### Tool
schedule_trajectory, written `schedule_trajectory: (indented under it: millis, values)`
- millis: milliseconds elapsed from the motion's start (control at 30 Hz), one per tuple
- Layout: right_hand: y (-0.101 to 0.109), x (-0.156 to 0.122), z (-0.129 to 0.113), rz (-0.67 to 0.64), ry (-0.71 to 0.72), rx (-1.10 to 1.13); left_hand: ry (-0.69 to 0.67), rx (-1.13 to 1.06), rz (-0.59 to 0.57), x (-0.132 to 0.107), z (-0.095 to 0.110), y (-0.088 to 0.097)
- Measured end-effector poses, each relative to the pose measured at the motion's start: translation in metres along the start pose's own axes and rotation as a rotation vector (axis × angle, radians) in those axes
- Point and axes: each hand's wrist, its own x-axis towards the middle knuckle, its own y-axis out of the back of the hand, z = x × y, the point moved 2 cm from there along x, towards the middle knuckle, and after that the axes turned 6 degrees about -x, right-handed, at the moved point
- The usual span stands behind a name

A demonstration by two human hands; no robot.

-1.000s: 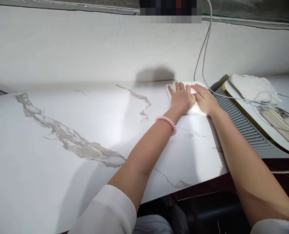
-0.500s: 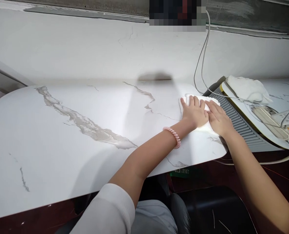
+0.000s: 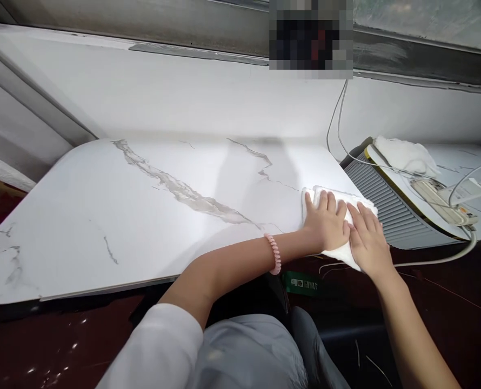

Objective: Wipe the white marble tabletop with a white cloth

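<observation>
A folded white cloth (image 3: 345, 254) lies at the right end of a white marble-patterned table (image 3: 151, 210), its near corner reaching over the front edge. My left hand (image 3: 325, 224) rests flat on the cloth, fingers spread, with a pink coiled band (image 3: 273, 254) on the wrist. Beside it, my right hand (image 3: 369, 237) presses flat on the cloth's right part, fingers stretched out. The thumbs almost meet. Both palms hide the middle of the cloth.
Right of the table stands a ribbed grey unit (image 3: 390, 210). Another white cloth (image 3: 406, 156) and a power strip (image 3: 443, 202) lie on the white top there. Thin cables (image 3: 341, 119) hang down the wall. A green box (image 3: 301, 283) is below the table.
Both hands have slid the cloth toward me, from farther in on the tabletop to its near right edge. The camera view has shifted as well.
</observation>
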Motion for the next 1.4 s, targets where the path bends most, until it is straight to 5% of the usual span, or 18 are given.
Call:
schedule_trajectory:
  millis: [167,367,600,1067,1400]
  values:
    - [0.009,-0.020,-0.038,-0.064,0.026,-0.055,0.015,0.008,-0.009,-0.037,-0.009,0.010]
    - [0.008,-0.003,-0.053,-0.129,0.043,-0.119,0.085,-0.002,-0.029,-0.037,-0.023,0.016]
    - [-0.011,0.048,-0.063,-0.043,0.103,-0.024,0.166,-0.052,0.018,-0.010,-0.055,0.021]
    - [-0.051,0.189,-0.118,-0.031,0.173,0.011,0.346,-0.079,0.040,0.076,-0.165,0.048]
    - [-0.059,0.235,-0.140,-0.069,0.220,0.005,0.389,-0.043,0.113,0.098,-0.201,0.054]
